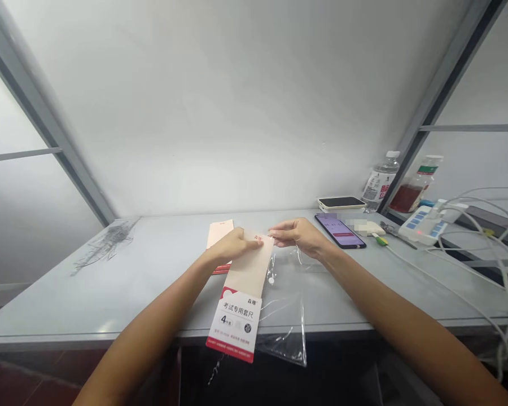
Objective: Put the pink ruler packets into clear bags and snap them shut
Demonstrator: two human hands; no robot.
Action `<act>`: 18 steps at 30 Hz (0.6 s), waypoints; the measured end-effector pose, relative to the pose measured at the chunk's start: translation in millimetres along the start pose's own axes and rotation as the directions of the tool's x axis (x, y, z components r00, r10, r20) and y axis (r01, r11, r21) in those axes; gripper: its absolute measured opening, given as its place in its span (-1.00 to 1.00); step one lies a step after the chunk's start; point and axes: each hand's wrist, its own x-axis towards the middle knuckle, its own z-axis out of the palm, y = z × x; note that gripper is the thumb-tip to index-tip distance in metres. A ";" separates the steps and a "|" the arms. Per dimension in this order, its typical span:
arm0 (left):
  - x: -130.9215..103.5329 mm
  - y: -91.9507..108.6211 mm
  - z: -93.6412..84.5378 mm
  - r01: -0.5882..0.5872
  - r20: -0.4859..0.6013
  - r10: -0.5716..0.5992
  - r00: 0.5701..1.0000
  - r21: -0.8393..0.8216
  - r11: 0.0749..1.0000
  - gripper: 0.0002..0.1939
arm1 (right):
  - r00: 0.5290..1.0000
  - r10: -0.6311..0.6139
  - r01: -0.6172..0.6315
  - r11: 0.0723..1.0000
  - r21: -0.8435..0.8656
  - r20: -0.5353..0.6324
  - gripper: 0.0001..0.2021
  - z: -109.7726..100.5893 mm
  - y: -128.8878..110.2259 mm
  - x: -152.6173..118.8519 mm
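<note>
A long beige card (248,269) with a white and red printed label at its lower end hangs tilted over the table's front edge. The label's Chinese print tells of a ruler set in several pieces. My left hand (233,246) grips the card near its top, thumb across the front. At the card's upper right corner, my right hand (298,235) pinches with fingertips; clear film hangs below them. A clear plastic bag (281,321) drapes beside and partly behind the card. Behind my left hand lies a stack of similar cards (220,230) with red edges.
On the right lie a lit phone (340,230), a second phone (342,203) by the wall, and a power strip (421,223) with tangled white cables (497,265). Two bottles, one a clear water bottle (381,183), stand behind. Dark scribbles (108,242) mark the grey tabletop (152,254) at left.
</note>
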 end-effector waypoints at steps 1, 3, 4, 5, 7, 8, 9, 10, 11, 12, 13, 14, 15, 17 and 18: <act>-0.6 0.7 1.5 0.005 0.004 -0.005 1.000 0.004 1.000 -0.63 | 1.000 0.004 -0.004 1.000 -0.005 0.008 -0.75 -0.3 -0.1 -0.2; -0.8 1.1 5.1 0.012 -0.012 -0.012 1.000 0.012 1.000 -0.60 | 0.999 0.024 -0.024 1.000 -0.008 0.042 -0.74 0.4 -0.1 -1.0; -0.4 0.8 6.9 0.016 -0.029 -0.016 0.999 0.012 1.000 -0.58 | 0.998 0.033 -0.033 0.999 -0.003 0.055 -0.74 1.2 0.1 -1.4; 0.1 0.3 8.5 0.016 -0.051 -0.016 0.999 0.008 1.000 -0.56 | 0.997 0.039 -0.039 0.999 0.006 0.061 -0.75 2.0 0.5 -1.6; 1.4 -1.1 10.7 0.006 -0.097 -0.006 0.995 -0.008 1.000 -0.54 | 0.998 0.039 -0.041 0.999 0.036 0.050 -0.76 3.2 1.4 -1.4; 2.1 -1.8 11.0 -0.003 -0.114 0.001 0.993 -0.018 1.000 -0.55 | 0.999 0.036 -0.038 0.998 0.054 0.039 -0.77 3.4 1.6 -1.0; 2.7 -2.3 10.8 -0.016 -0.130 0.012 0.991 -0.026 1.000 -0.55 | 0.999 0.032 -0.034 0.997 0.073 0.032 -0.77 3.3 1.6 -0.7; 3.4 -2.7 10.1 -0.028 -0.145 0.024 0.989 -0.030 0.999 -0.55 | 0.999 0.025 -0.028 0.995 0.095 0.029 -0.77 3.0 1.2 -0.4; 4.1 -2.9 8.8 -0.039 -0.171 0.033 0.985 -0.034 0.999 -0.56 | 0.999 0.014 -0.018 0.993 0.117 0.029 -0.76 2.7 0.6 -0.4; 4.9 -2.9 7.2 -0.052 -0.208 0.042 0.977 -0.041 0.998 -0.56 | 0.999 -0.003 -0.002 0.989 0.146 0.033 -0.76 2.4 -0.2 -0.6; 5.7 -2.8 5.3 -0.064 -0.249 0.049 0.967 -0.050 0.997 -0.56 | 0.999 -0.024 0.016 0.983 0.181 0.043 -0.75 2.3 -0.8 -1.0; 6.5 -2.7 3.4 -0.073 -0.287 0.053 0.956 -0.059 0.996 -0.57 | 0.998 -0.043 0.031 0.976 0.216 0.054 -0.74 2.5 -1.1 -1.4; 7.4 -2.6 1.7 -0.082 -0.318 0.055 0.946 -0.071 0.994 -0.57 | 0.997 -0.053 0.036 0.970 0.239 0.062 -0.71 3.2 -0.8 -1.7; 9.0 -2.9 -0.9 -0.109 -0.358 0.069 0.931 -0.095 0.989 -0.58 | 0.998 -0.030 0.017 0.972 0.234 0.054 -0.66 5.7 1.7 -1.6; 9.7 -3.3 -1.7 -0.121 -0.373 0.075 0.925 -0.102 0.987 -0.58 | 0.999 -0.007 0.000 0.977 0.212 0.033 -0.63 7.4 3.8 -1.0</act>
